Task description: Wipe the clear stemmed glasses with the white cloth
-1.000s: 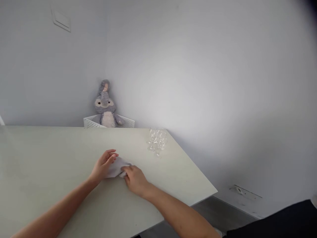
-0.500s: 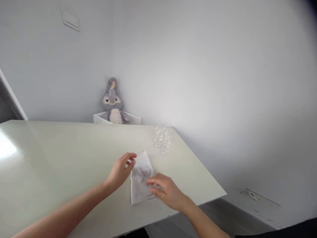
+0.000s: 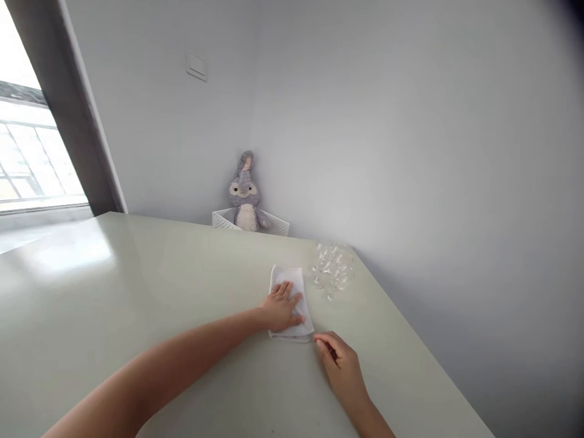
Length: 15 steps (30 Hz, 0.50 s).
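A folded white cloth (image 3: 291, 277) lies on the pale table in front of me. My left hand (image 3: 281, 309) presses flat on the cloth with its fingers spread. Just right of the cloth's near right corner, my right hand (image 3: 340, 360) is closed in a pinch, its thumb and fingertips meeting at that corner. The cloth's layers show slightly offset along the near edge. Beyond the cloth to the right stands a cluster of clear stemmed glasses (image 3: 333, 266), apart from both hands.
The pale table (image 3: 191, 261) meets the wall on the right. Behind its far edge, a grey plush rabbit (image 3: 245, 194) sits in a white perforated basket (image 3: 278, 226). A window (image 3: 36, 152) is at far left, and a switch (image 3: 196, 66) is on the wall.
My left hand has come down flat onto the cloth. My right hand has moved off the cloth's middle to its near right corner and closed. The view has turned left.
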Tool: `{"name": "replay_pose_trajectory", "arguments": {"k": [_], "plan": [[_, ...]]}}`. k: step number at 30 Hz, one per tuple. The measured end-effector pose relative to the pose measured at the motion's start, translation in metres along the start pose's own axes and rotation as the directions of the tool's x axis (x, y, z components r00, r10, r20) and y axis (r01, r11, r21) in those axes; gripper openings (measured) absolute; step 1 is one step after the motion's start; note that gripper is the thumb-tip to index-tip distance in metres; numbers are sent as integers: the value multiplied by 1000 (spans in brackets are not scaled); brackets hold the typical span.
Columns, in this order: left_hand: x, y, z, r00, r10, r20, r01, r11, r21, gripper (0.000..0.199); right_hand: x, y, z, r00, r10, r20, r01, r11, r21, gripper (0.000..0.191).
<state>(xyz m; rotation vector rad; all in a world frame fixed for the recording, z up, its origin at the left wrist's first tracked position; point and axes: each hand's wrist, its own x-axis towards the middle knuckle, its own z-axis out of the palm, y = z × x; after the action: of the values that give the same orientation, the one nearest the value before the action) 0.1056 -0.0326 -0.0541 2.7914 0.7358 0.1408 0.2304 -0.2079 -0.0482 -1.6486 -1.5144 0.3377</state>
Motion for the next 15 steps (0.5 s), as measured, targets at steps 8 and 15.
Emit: {"name": "replay_pose_trajectory", "arguments": {"k": [8, 15], "plan": [[33, -97, -34, 945, -326, 9, 325, 945, 43, 76, -5, 8, -5, 998, -36, 43, 41, 993, -113, 23], [-56, -205, -91, 716, -690, -112, 698, 711, 81, 66, -3, 12, -6, 998, 1, 57, 7, 990, -140, 25]]}}
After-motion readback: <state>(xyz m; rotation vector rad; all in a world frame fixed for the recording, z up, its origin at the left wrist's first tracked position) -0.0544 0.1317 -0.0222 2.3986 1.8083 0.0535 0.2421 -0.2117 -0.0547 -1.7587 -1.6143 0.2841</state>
